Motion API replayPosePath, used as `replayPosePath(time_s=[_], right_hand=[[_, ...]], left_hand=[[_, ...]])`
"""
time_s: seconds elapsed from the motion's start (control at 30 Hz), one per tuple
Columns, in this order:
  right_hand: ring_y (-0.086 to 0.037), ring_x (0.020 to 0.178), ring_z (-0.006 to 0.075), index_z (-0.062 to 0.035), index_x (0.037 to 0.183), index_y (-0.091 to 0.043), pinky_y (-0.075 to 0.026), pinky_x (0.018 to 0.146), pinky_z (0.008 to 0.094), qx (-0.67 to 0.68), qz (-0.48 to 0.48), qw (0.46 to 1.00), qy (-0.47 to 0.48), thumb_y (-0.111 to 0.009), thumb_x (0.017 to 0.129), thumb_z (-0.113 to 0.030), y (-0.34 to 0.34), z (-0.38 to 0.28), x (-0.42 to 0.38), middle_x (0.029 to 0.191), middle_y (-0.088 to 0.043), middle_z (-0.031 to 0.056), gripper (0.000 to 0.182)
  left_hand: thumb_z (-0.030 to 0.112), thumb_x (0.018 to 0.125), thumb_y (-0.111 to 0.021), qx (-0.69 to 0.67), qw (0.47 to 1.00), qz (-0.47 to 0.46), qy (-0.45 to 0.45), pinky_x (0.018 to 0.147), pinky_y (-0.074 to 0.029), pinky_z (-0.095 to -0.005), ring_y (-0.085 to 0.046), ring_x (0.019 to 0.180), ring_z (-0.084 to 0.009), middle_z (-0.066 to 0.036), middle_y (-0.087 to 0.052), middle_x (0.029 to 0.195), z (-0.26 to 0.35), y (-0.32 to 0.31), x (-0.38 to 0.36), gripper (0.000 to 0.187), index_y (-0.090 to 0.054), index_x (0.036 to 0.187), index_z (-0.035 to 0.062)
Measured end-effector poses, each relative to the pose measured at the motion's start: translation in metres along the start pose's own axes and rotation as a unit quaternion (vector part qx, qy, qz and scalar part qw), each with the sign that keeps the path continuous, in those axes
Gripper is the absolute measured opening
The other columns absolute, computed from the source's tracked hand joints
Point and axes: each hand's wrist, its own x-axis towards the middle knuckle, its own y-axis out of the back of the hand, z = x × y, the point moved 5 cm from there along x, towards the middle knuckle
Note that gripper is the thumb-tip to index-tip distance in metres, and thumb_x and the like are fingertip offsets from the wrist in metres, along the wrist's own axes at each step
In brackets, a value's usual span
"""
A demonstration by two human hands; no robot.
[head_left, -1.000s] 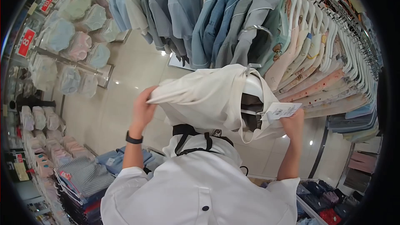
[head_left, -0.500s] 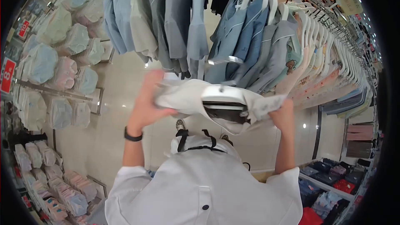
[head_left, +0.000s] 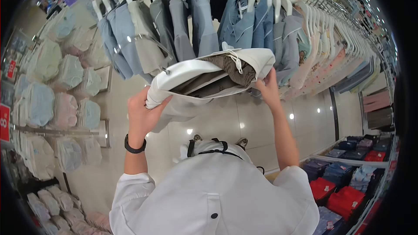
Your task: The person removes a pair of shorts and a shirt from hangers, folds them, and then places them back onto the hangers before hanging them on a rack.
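Observation:
In front of me, a cream garment (head_left: 257,56) hangs on a white hanger (head_left: 189,68). Its neck opening faces up at me, showing dark brown cloth with a gathered waistband (head_left: 233,67) and a pale drawstring inside. My left hand (head_left: 146,112) is closed around the left shoulder end of the garment, thumb on the near side. My right hand (head_left: 269,90) grips the cloth near the right end, with its fingers partly hidden. The hanger's metal hook (head_left: 143,39) curves up to the left, in front of the hung clothes.
Ahead is a rack of blue and grey clothes (head_left: 200,21), running on into pale printed garments (head_left: 322,56) at right. Packaged pastel items (head_left: 67,109) hang on the left wall. Folded clothes (head_left: 346,202) fill shelves at lower right.
The garment has turned and tilted, bringing its opening and the brown waistband into view. My left hand has closed on its left end; my right hand has moved up and left.

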Motion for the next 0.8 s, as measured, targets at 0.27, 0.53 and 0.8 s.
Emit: replayPosePath(time_s=[0.27, 0.53, 0.8], right_hand=[[-0.055, 0.074, 0.0103, 0.0023, 0.103, -0.066, -0.045, 0.072, 0.0289, 0.041, 0.052, 0.994, -0.088, -0.055, 0.1, -0.028, 0.054, -0.05, 0.022, 0.08, -0.066, 0.0037, 0.032], [-0.057, 0.077, 0.0104, -0.0009, 0.103, -0.068, -0.046, 0.072, 0.0301, -0.06, -0.072, 0.991, -0.095, -0.06, 0.096, -0.026, 0.074, -0.06, 0.082, 0.088, -0.069, 0.0015, 0.027], [-0.063, 0.081, 0.0261, -0.0023, 0.116, -0.062, -0.049, 0.07, 0.0345, 0.076, -0.354, 0.902, 0.234, -0.073, 0.084, -0.033, 0.038, -0.181, 0.024, 0.099, -0.065, 0.011, 0.045]], left_hand=[[0.022, 0.074, -0.086, 0.06, 0.997, 0.05, -0.018, 0.062, -0.051, -0.033, -0.063, 0.061, -0.0258, -0.012, -0.068, 0.072, -0.015, 0.036, 0.0, 0.036, -0.071, 0.1, 0.0031], [0.026, 0.066, -0.088, 0.162, 0.972, -0.063, -0.16, 0.059, -0.05, -0.0345, -0.061, 0.061, -0.0323, -0.011, -0.066, 0.072, -0.033, 0.033, -0.026, 0.037, -0.069, 0.088, 0.0029], [0.021, 0.066, -0.089, 0.028, 0.994, -0.107, 0.018, 0.061, -0.049, -0.03, -0.059, 0.062, -0.0191, -0.011, -0.066, 0.073, -0.014, 0.033, -0.033, 0.036, -0.068, 0.086, 0.0001]])
